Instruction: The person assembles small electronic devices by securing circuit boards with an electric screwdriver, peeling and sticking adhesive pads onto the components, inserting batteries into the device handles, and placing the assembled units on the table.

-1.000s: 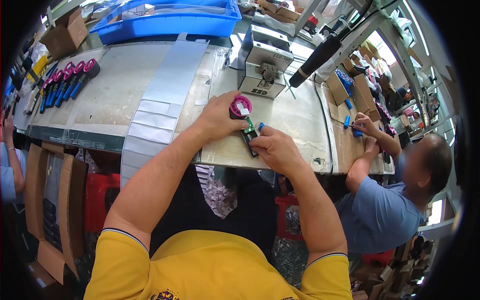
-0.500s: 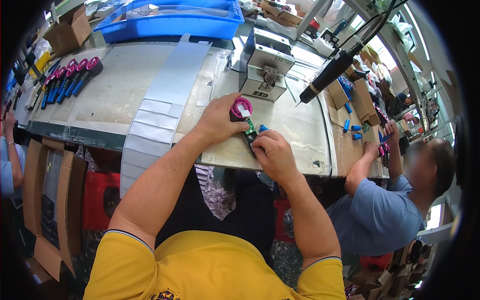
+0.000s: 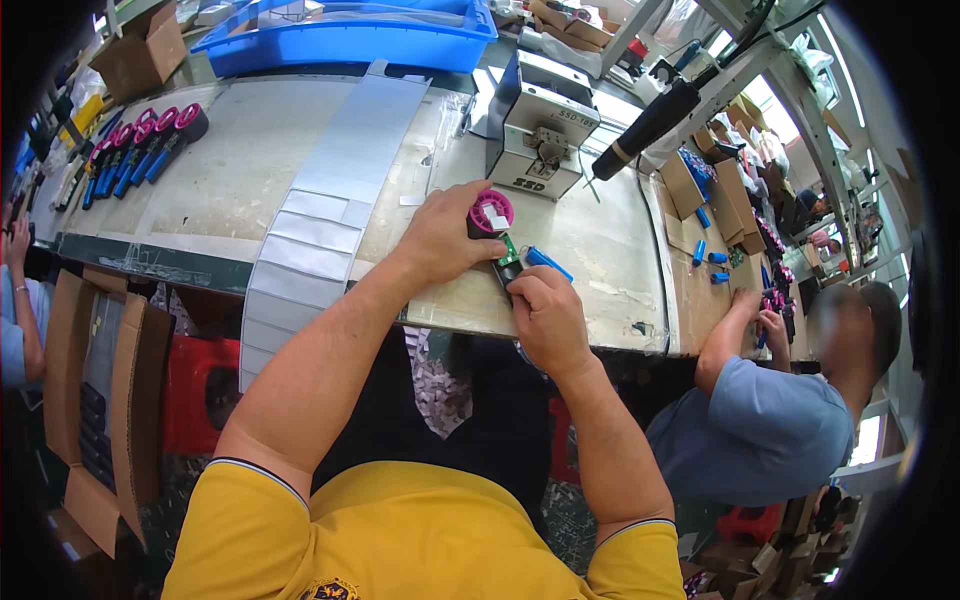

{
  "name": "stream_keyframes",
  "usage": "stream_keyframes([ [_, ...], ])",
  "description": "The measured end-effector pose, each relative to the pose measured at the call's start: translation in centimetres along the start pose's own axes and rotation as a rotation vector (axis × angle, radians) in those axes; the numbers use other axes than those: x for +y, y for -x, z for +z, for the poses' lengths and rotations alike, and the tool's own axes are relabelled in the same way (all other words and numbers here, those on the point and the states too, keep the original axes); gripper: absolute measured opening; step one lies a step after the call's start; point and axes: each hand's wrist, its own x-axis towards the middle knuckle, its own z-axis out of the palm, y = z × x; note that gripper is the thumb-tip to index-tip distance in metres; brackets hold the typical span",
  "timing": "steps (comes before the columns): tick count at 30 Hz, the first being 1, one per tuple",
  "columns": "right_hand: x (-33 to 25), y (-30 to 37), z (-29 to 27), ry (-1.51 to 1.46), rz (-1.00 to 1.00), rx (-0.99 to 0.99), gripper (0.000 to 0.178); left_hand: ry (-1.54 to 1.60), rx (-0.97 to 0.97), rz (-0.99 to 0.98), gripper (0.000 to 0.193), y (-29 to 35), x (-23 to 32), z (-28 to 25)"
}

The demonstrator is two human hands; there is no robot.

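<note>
Since the earlier frame the right hand (image 3: 545, 315) has been drawn slightly lower at frame centre. On the desk (image 3: 230, 190), the pink-headed tool (image 3: 490, 215) is gripped by the left hand (image 3: 440, 235); right fingers are pinched on its green board (image 3: 509, 251), which could be knocked askew by a slip.

Left hand (image 3: 440, 235) and right hand (image 3: 545, 315) curl closed, forearms converging forward.

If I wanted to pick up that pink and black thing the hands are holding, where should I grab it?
Probably by the round pink head, from the left, as the left hand grips it now. The head is the widest part, and the right hand works at the narrow end with the green board, so that end stays free.
</note>
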Motion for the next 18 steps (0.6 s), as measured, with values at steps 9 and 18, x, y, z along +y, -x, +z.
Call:
stream_keyframes([
  [9, -0.1, -0.1, -1.1, 0.024, 0.107, 0.011, 0.009, -0.006, -0.011, 0.010, 0.084, 0.1, 0.5, -0.2],
  [18, 0.3, -2.4, -2.8, 0.355, -0.095, -0.180, 0.005, -0.005, -0.004, 0.033, 0.082, 0.2, 0.2, -0.2],
])
